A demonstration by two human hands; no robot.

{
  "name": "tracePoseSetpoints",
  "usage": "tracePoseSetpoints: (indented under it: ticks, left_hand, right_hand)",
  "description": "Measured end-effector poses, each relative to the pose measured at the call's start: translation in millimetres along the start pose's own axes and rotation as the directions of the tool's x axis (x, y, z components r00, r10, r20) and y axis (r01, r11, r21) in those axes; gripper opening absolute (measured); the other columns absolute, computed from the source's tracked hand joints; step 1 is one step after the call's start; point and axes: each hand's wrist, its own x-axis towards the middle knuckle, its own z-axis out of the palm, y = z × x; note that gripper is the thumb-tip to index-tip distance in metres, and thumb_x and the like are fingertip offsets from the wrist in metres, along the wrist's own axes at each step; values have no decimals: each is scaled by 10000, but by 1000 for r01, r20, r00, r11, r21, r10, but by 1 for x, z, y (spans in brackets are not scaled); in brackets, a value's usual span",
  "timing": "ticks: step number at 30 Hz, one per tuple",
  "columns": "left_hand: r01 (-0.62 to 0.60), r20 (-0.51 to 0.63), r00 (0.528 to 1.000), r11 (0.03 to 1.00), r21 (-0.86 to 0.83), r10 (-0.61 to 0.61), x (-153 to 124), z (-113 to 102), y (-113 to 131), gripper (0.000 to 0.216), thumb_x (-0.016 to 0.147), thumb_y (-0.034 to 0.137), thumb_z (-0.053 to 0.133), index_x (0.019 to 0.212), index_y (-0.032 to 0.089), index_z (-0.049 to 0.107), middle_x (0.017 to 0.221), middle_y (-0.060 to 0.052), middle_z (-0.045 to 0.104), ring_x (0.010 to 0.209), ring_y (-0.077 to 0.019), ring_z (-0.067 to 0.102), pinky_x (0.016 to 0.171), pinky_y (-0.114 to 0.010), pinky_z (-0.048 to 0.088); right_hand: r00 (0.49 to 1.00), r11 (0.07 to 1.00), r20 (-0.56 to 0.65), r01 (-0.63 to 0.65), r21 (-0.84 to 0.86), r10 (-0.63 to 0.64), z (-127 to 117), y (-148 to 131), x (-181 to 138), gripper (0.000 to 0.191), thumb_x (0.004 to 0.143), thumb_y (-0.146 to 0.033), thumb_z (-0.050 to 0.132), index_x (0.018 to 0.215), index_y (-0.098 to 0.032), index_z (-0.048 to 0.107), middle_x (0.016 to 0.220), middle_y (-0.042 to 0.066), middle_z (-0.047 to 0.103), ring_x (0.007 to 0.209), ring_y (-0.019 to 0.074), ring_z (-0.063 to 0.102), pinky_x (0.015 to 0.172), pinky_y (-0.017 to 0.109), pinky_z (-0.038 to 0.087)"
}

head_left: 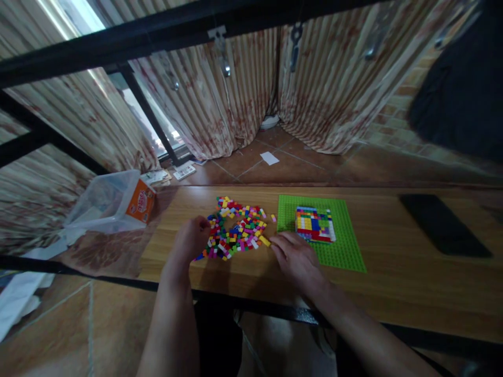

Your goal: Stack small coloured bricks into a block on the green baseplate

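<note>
A loose pile of small multicoloured toy bricks [245,233] lies spread on the wooden table. At its left edge is my left hand [190,235], fingers curled in; whatever they may pinch is hidden. My right hand [296,256] reaches in from the right, thumb and fingers closed at the end of a yellow brick [264,241] beside the pile. Just beyond the right hand, a green baseplate [346,246] carries a low, roughly square build of coloured bricks [314,225]. The right hand overlaps the plate's near left edge in view.
A clear plastic bin with an orange label [140,201] stands left of the table [385,277]. A dark flat rectangle [444,222] lies at the table's right. A black metal bar [188,26] crosses above, before striped curtains [243,94]. White paper [269,158] lies on the floor.
</note>
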Motion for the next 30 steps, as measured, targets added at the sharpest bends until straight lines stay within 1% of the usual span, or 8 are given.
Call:
tracePoseSetpoints:
  ticks: [4,6,9,12,15,22,27,30]
  left_hand:
    - [-23,-83,996,997,-74,17,-2,10,21,193,897,196,532,875,152,719,804,-57,724,742,-184,629,662,-265,400]
    - [-126,-104,988,978,-166,110,-6,21,39,200,911,187,517,876,165,713,808,-43,728,746,-174,636,685,-258,426]
    - [-306,-82,952,909,-284,295,-12,42,66,206,909,143,511,831,176,699,831,-40,737,767,-167,649,720,-258,459]
    - [-356,-59,933,882,-310,356,-15,59,83,199,900,110,516,817,178,683,786,-33,719,733,-166,642,709,-267,463]
    - [-380,-66,922,857,-348,382,-16,68,87,170,907,116,534,842,180,677,831,-38,731,777,-171,662,756,-280,484]
    - [-472,-182,879,745,-472,442,-22,80,100,161,921,124,525,900,183,673,928,-41,741,831,-162,673,775,-276,501]
    - [-486,-172,863,687,-541,474,-28,97,118,138,904,125,547,904,181,673,827,-19,705,739,-147,651,716,-259,506]
    - [-477,-154,863,674,-564,482,-30,102,126,131,903,126,558,924,177,678,834,-21,705,744,-147,654,720,-261,513]
  right_hand:
    - [999,997,25,-20,-69,22,1,-4,3,150,946,-212,614,1018,-168,738,1001,94,730,892,241,647,828,372,525]
    - [999,993,29,-30,-115,34,4,-8,5,152,940,-229,627,1011,-157,740,1007,107,720,910,256,630,842,391,512]
    - [999,988,28,-38,-152,43,11,-12,8,135,939,-218,623,964,-162,743,1008,111,712,900,256,609,843,394,497]
    - [999,987,25,-32,-158,36,17,-14,9,165,951,-169,579,882,-178,728,979,103,711,867,244,598,823,383,490]
    - [999,990,18,-28,-135,31,16,-14,7,178,949,-144,553,853,-181,699,910,93,700,843,241,605,787,369,490]
    - [993,994,-88,-71,79,77,-17,-1,-6,188,992,-194,502,893,-209,662,888,62,714,817,209,649,756,332,507]
    - [971,988,-189,-132,77,145,-49,29,-15,190,1003,-299,528,946,-220,690,947,65,755,873,218,695,796,355,538]
    - [944,981,-268,-184,65,195,-66,47,-18,214,990,-351,544,937,-218,703,938,69,757,890,230,702,820,377,547]
